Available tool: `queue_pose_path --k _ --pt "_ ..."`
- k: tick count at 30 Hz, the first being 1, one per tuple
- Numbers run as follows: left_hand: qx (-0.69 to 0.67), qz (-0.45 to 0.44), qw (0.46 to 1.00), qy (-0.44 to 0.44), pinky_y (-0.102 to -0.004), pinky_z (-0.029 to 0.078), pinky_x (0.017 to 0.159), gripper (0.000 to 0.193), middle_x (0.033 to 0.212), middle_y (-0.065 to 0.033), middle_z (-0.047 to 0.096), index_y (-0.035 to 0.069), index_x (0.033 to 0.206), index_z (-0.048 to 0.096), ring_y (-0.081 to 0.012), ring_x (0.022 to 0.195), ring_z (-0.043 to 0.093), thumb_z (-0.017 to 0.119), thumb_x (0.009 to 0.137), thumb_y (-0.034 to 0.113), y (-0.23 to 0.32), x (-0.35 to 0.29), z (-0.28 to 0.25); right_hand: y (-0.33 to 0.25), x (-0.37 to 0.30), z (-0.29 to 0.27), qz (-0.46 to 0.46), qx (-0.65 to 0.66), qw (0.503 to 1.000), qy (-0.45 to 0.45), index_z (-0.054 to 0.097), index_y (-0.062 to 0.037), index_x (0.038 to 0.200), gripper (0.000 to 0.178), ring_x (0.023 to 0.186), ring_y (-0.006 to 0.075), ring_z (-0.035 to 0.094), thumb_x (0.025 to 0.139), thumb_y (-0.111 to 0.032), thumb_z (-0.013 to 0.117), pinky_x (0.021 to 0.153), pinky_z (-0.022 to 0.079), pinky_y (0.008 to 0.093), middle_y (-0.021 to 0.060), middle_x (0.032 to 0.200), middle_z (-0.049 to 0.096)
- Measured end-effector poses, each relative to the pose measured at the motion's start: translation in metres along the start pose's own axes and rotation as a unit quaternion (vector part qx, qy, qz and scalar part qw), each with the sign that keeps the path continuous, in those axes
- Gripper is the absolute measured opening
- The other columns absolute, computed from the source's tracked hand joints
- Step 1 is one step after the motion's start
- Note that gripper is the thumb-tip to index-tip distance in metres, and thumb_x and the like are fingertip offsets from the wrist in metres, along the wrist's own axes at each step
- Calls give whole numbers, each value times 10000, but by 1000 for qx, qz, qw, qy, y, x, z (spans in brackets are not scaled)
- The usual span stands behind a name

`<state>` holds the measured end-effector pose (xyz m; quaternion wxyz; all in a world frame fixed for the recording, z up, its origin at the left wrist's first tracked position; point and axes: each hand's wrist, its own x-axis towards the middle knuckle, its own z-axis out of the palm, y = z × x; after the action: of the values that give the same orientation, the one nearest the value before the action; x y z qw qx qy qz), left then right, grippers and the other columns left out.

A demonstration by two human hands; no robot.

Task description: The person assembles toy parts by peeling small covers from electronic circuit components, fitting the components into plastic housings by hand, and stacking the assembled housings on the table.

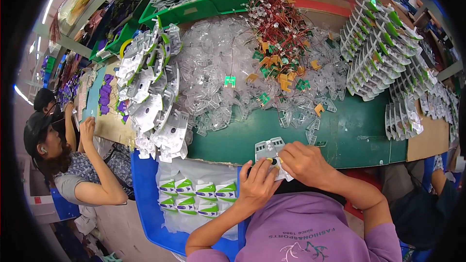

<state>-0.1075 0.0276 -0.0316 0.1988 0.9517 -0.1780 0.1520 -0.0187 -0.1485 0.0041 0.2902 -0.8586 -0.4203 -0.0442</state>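
At the near edge of the table, my left hand [257,182] and my right hand [306,164] are both closed on one grey-white plastic housing [263,151]. Slotted openings show at its far end, and a dark round spot is visible between my fingers. My left fingers grip its near left side, while the right fingertips press on its right side. Much of the housing's near part is hidden by my fingers. Just beyond lies a heap of transparent plastic pieces [208,68], with green circuit boards [230,81] and red-wired LEDs [279,19] on it.
Stacked white-and-green housings stand left [155,92] and right [383,48]. Behind is a green bin [213,4] of grey parts. A blue crate [145,208] below my left arm holds finished-looking white-green pieces [205,190]. A person in a cap [92,174] sits at the left.
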Motion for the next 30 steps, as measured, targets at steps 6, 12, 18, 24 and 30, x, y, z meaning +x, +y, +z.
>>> queue_pose_path --k 6,12,18,24,30 --pt "-185 37 982 32 -386 467 804 287 955 -90 650 71 945 673 -283 869 610 810 721 184 -44 32 -23 -3 0 5 -25 -62 990 -125 610 -28 934 202 783 225 597 754 -100 669 597 507 357 67 866 545" --pt "88 -90 982 139 -349 441 737 192 845 -65 679 71 911 641 -228 779 636 756 757 86 -82 94 -4 -8 0 2 -27 -70 993 -91 597 -14 886 162 770 220 588 730 -51 624 587 507 346 78 879 531" --pt "80 -51 986 137 -371 452 777 165 924 -61 686 65 916 631 -229 814 645 705 772 34 -84 79 0 -5 -9 -10 -7 -63 994 -87 608 -2 988 263 803 215 584 731 -53 622 617 513 341 77 908 538" --pt "26 -17 993 111 -404 468 848 211 982 -102 670 43 966 645 -284 962 634 665 761 -1 -80 33 -15 -1 -26 -21 10 -73 994 -85 613 -5 1013 279 801 211 579 739 -59 620 630 513 337 69 906 533" --pt "-89 -110 980 137 -374 480 671 229 860 -130 636 9 956 638 -296 760 601 771 802 114 -55 38 -14 -2 -27 -17 16 -76 993 -90 615 -1 1023 294 783 218 579 734 -58 623 621 506 343 76 925 540"
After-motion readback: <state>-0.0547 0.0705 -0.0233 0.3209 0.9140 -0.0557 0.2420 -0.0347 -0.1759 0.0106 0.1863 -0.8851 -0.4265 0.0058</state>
